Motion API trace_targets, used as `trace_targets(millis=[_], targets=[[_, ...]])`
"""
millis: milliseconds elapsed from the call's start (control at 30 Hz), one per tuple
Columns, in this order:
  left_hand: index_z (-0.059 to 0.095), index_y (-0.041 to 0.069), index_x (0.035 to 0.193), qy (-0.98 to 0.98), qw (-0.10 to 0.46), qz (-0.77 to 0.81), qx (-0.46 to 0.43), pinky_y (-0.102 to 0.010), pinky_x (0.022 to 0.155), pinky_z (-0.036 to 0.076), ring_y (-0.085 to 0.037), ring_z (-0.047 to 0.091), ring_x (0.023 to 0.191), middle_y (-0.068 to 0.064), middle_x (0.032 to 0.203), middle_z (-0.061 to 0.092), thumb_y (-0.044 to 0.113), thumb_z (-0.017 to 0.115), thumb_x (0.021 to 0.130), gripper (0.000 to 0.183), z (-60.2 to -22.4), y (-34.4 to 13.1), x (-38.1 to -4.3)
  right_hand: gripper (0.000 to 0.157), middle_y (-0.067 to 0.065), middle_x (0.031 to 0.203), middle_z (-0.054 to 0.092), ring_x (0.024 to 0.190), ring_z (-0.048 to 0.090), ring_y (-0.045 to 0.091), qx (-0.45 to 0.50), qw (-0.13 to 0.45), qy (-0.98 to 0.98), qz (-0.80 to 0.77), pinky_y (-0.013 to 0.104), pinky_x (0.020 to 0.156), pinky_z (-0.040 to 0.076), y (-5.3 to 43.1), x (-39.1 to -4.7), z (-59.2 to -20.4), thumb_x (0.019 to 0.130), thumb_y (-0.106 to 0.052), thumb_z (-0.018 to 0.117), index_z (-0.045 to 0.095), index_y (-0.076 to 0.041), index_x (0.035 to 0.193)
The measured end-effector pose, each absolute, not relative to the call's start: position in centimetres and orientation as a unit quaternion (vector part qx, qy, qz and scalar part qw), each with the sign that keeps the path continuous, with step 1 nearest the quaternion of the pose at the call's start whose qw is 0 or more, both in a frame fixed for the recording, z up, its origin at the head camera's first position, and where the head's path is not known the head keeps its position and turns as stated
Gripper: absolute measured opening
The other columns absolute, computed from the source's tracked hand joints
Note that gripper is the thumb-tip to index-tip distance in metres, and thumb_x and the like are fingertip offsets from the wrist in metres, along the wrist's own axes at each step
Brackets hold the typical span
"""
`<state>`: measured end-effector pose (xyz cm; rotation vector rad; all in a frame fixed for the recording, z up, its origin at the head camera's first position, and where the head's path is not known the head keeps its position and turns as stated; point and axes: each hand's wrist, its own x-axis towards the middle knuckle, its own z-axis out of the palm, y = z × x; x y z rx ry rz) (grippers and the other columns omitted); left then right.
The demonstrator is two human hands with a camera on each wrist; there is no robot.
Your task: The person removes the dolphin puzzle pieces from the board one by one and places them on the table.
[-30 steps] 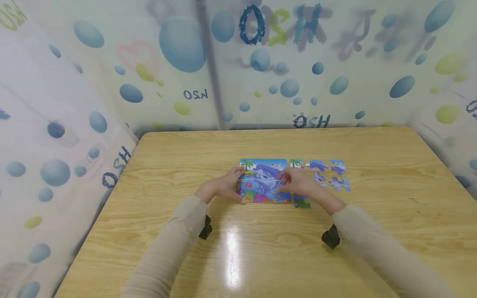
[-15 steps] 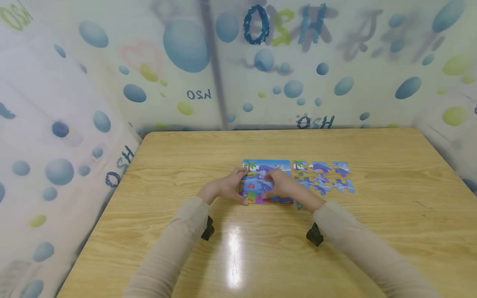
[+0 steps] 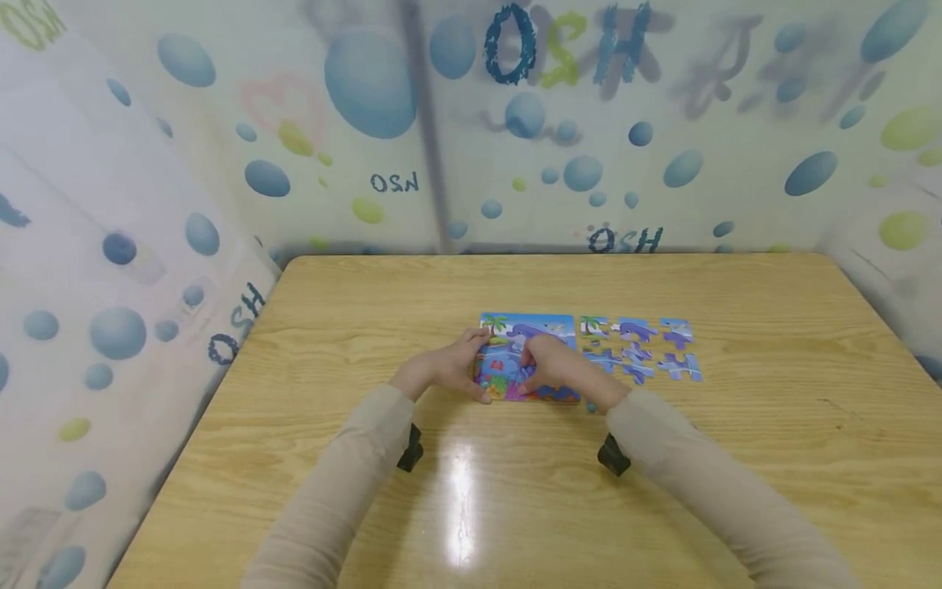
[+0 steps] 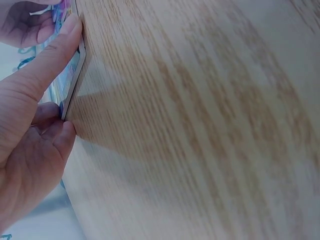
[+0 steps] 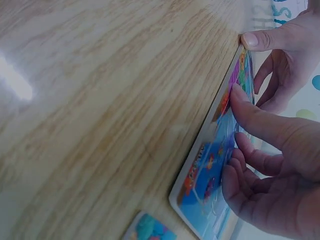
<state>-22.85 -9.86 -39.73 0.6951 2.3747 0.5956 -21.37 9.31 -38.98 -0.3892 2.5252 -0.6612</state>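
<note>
A flat jigsaw puzzle board (image 3: 539,321) with a dolphin and palm tree picture lies near the middle of the wooden table. My left hand (image 3: 446,370) holds its left end; in the left wrist view, that hand's thumb (image 4: 71,31) is on the front edge and the fingers are at the far corner. Over the middle of the board is my right hand (image 3: 557,366). Its thumb (image 5: 245,102) and curled fingers touch the picture surface; I cannot tell whether a puzzle piece is between them. Piece outlines show on the board's right part (image 5: 202,187).
Several loose jigsaw pieces (image 3: 637,330) lie in rough rows right of the board, partly hidden by the right wrist. One piece (image 5: 150,227) sits close to the board's corner. The wooden table (image 3: 353,327) meets a bubble-patterned wall (image 3: 500,209) at the back.
My right hand has moved left, from the board's right edge to its middle, uncovering loose pieces. It has stayed there over the last half second. My left hand keeps its hold.
</note>
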Motion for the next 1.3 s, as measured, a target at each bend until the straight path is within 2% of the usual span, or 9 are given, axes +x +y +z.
trace_targets(millis=[133, 200, 300, 433, 533, 667, 833, 1033, 1300], targets=[[0.006, 0.001, 0.146, 0.891, 0.294, 0.222, 0.264, -0.039, 0.117, 0.016, -0.029, 0.007, 0.142, -0.013, 0.153, 0.000, 0.030, 0.075, 0.074, 0.104, -39.8, -9.9, -22.9, 0.025, 0.005, 0.084, 0.059, 0.058, 0.050, 0.013, -0.144, 0.252, 0.925, -0.244, 0.021, 0.052, 0.046, 9.3, -21.2, -39.0, 0.073, -0.018, 0.076, 0.060, -0.004, 0.086], [0.006, 0.001, 0.146, 0.891, 0.296, 0.223, 0.262, -0.039, 0.117, 0.016, -0.029, 0.006, 0.142, -0.012, 0.154, 0.000, 0.030, 0.075, 0.074, 0.104, -39.8, -9.9, -22.9, 0.024, 0.004, 0.082, 0.058, 0.062, 0.048, 0.013, -0.149, 0.247, 0.926, -0.242, 0.021, 0.055, 0.044, 9.3, -21.1, -39.1, 0.073, -0.018, 0.076, 0.060, -0.004, 0.086], [0.006, 0.001, 0.146, 0.890, 0.297, 0.226, 0.260, -0.040, 0.117, 0.016, -0.029, 0.006, 0.142, -0.012, 0.154, -0.001, 0.030, 0.075, 0.074, 0.104, -39.9, -10.0, -22.9, 0.033, 0.004, 0.084, 0.055, 0.070, 0.046, 0.015, -0.149, 0.239, 0.928, -0.244, 0.022, 0.061, 0.042, 9.3, -21.1, -39.1, 0.072, -0.019, 0.077, 0.058, -0.003, 0.093], [0.006, 0.002, 0.146, 0.891, 0.297, 0.224, 0.260, -0.041, 0.117, 0.016, -0.029, 0.005, 0.142, -0.011, 0.154, -0.001, 0.031, 0.075, 0.074, 0.104, -39.8, -9.9, -23.0, 0.044, 0.008, 0.093, 0.056, 0.081, 0.051, 0.019, -0.155, 0.227, 0.932, -0.238, 0.028, 0.071, 0.049, 9.4, -21.2, -39.4, 0.071, -0.021, 0.078, 0.056, -0.002, 0.104], [0.006, 0.002, 0.146, 0.891, 0.297, 0.223, 0.260, -0.041, 0.117, 0.016, -0.029, 0.006, 0.142, -0.011, 0.154, -0.001, 0.031, 0.075, 0.074, 0.104, -39.9, -9.8, -23.0, 0.045, 0.013, 0.104, 0.059, 0.094, 0.056, 0.024, -0.163, 0.214, 0.933, -0.239, 0.035, 0.083, 0.051, 9.5, -21.1, -39.6, 0.072, -0.020, 0.077, 0.057, -0.002, 0.107], [0.006, 0.002, 0.146, 0.890, 0.299, 0.225, 0.259, -0.042, 0.116, 0.017, -0.029, 0.006, 0.142, -0.011, 0.154, -0.001, 0.031, 0.075, 0.074, 0.104, -39.8, -9.7, -23.0, 0.040, 0.015, 0.109, 0.060, 0.103, 0.056, 0.028, -0.170, 0.207, 0.928, -0.260, 0.039, 0.089, 0.050, 9.6, -20.7, -39.7, 0.074, -0.017, 0.076, 0.059, -0.002, 0.106], [0.006, 0.002, 0.146, 0.892, 0.296, 0.222, 0.260, -0.042, 0.116, 0.018, -0.030, 0.007, 0.142, -0.012, 0.154, -0.001, 0.031, 0.075, 0.074, 0.104, -39.9, -9.8, -22.9, 0.038, 0.013, 0.107, 0.063, 0.104, 0.058, 0.028, -0.202, 0.199, 0.919, -0.275, 0.038, 0.088, 0.051, 9.7, -20.4, -39.8, 0.077, -0.014, 0.073, 0.059, -0.001, 0.109], [0.005, 0.000, 0.146, 0.893, 0.296, 0.219, 0.260, -0.043, 0.116, 0.017, -0.032, 0.007, 0.142, -0.015, 0.153, 0.001, 0.030, 0.075, 0.075, 0.104, -39.6, -9.7, -22.8, 0.030, 0.010, 0.095, 0.063, 0.093, 0.059, 0.023, -0.265, 0.181, 0.898, -0.302, 0.034, 0.082, 0.052, 10.6, -20.3, -39.8, 0.079, -0.010, 0.070, 0.060, 0.000, 0.105], [0.007, -0.002, 0.145, 0.895, 0.290, 0.214, 0.262, -0.042, 0.116, 0.016, -0.032, 0.008, 0.141, -0.015, 0.153, 0.001, 0.031, 0.076, 0.073, 0.105, -39.7, -9.7, -22.9, 0.030, 0.013, 0.102, 0.061, 0.092, 0.057, 0.022, -0.250, 0.204, 0.882, -0.345, 0.032, 0.075, 0.051, 14.3, -20.3, -39.1, 0.086, -0.015, 0.063, 0.058, 0.000, 0.111]])
